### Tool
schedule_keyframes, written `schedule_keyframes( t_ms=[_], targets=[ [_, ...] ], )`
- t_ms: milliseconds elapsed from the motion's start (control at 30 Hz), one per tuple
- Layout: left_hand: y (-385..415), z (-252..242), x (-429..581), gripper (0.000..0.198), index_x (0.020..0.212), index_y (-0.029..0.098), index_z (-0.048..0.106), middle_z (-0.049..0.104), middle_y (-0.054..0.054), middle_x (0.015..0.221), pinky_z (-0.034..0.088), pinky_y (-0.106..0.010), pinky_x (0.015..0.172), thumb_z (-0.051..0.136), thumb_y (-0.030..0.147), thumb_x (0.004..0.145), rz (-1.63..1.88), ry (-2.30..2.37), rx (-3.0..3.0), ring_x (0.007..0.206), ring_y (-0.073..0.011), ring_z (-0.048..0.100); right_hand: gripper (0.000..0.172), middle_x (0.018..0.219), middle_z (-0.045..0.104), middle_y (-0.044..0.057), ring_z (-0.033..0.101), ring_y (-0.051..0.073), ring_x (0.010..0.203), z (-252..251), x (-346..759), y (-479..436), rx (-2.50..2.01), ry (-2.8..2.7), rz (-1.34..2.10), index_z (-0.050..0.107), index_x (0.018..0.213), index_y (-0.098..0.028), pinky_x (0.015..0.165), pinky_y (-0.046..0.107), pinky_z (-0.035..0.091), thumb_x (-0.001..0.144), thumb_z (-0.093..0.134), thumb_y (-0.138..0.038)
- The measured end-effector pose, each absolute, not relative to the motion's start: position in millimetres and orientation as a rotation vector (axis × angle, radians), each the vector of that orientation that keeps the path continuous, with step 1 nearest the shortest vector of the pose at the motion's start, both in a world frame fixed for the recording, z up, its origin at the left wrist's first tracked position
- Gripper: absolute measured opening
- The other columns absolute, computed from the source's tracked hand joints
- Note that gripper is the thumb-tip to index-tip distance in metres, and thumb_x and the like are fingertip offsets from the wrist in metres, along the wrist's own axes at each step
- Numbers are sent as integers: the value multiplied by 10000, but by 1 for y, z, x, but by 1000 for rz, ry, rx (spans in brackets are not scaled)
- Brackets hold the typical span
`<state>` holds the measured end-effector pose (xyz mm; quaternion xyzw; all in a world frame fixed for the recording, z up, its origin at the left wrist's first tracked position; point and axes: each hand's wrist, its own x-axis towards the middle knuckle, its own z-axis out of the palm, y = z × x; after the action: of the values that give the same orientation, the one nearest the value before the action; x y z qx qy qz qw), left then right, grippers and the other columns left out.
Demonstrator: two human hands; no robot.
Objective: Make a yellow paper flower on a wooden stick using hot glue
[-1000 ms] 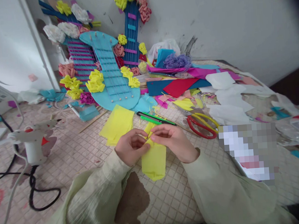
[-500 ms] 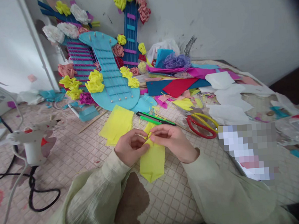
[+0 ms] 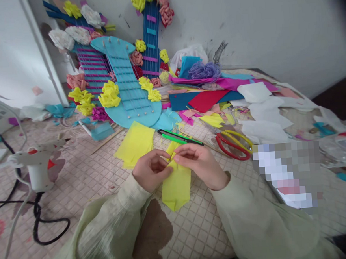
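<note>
My left hand (image 3: 150, 171) and my right hand (image 3: 201, 165) meet above the checked tablecloth (image 3: 198, 230), both pinching the top edge of a yellow paper sheet (image 3: 176, 188). The sheet hangs down between my wrists and its lower end is folded to a blunt point. Fingers of both hands are curled tight on the paper. Another flat yellow sheet (image 3: 135, 143) lies just beyond my left hand. A green and black utility knife (image 3: 179, 137) rests right behind my fingers.
Red-handled scissors (image 3: 233, 143) lie to the right. A white glue gun (image 3: 36, 164) with a black cord (image 3: 46, 229) stands at the left. Blue guitar-shaped cardboard pieces (image 3: 127, 89) with paper flowers lean on the wall, beside coloured paper scraps (image 3: 209, 97) and white sheets (image 3: 260, 111).
The hanging yellow sheet has shifted slightly left and its lower end has folded into a point. My hands have stayed in place, still pinching it.
</note>
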<state>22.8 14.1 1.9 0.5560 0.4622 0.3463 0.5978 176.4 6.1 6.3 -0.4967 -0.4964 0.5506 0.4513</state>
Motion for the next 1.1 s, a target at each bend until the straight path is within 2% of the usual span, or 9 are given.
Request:
schedule_keyframes(
  t_ms=[133,500,800,1100],
  targets=[
    [15,-1,22,256,806,158,498,537,43,553,405,-185,462,623,184,584,818,1048,1294,476,-75,512,200,770,614,21,578,124,728,8,175,5,-1210,-1248,1420,583,821,-177,674,266,459,635,624,-238],
    [14,5,24,242,782,156,494,503,52,531,403,-186,464,618,169,575,796,1053,1294,468,-70,498,210,666,593,-11,557,102,629,5,176,6,-1203,-1210,1421,580,817,-178,603,244,432,619,633,-226],
    [13,3,24,241,799,152,488,511,45,542,411,-194,478,614,174,595,807,1035,1298,479,-74,501,195,755,607,14,570,120,703,7,176,4,-1207,-1276,1413,586,834,-181,620,249,449,646,609,-226],
    [12,3,25,228,812,150,486,510,35,558,413,-193,482,599,176,616,809,1018,1327,488,-75,497,220,757,606,18,572,127,711,6,174,3,-1238,-1318,1361,565,882,-182,637,257,452,667,588,-218]
  ],
)
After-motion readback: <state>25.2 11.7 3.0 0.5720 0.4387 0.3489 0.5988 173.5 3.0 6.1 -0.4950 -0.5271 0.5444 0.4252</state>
